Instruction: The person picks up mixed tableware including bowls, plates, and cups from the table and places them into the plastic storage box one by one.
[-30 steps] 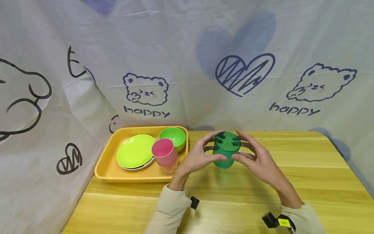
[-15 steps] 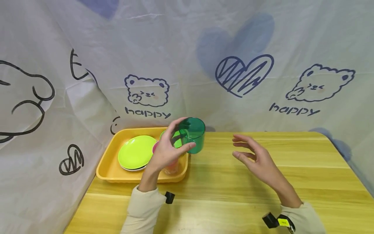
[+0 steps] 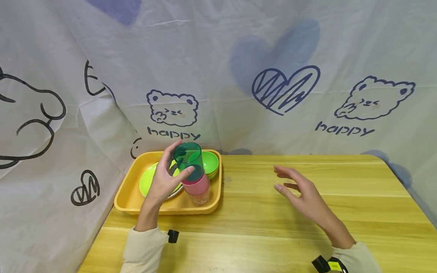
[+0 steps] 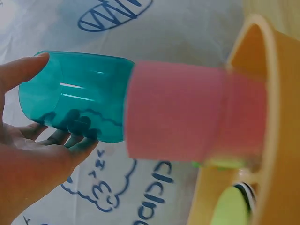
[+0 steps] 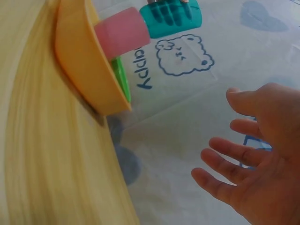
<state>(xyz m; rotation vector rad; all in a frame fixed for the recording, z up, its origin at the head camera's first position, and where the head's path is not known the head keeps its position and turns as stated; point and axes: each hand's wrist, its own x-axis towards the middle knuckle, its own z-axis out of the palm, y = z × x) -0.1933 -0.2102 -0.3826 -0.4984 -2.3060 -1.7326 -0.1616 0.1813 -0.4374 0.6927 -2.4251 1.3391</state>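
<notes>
My left hand grips a clear green cup, thumb on one side and fingers on the other. The cup's lower end is at the mouth of a pink cup, partly inside it in the head view. Below the pink cup shows a paler clear cup, standing in the yellow tray. In the left wrist view the pink cup rises past the tray's rim. Over the right part of the table, my right hand hangs with fingers loosely bent, holding nothing.
Inside the tray, yellow-green plates lie stacked at the left, partly behind my left hand. A stack of green and yellow bowls sits at the back right corner. The wooden table meets a printed white cloth behind.
Both hands held the green cup at first; the right hand let go and stayed at the right. My left hand carried the cup left, over the tray and onto the pink cup.
</notes>
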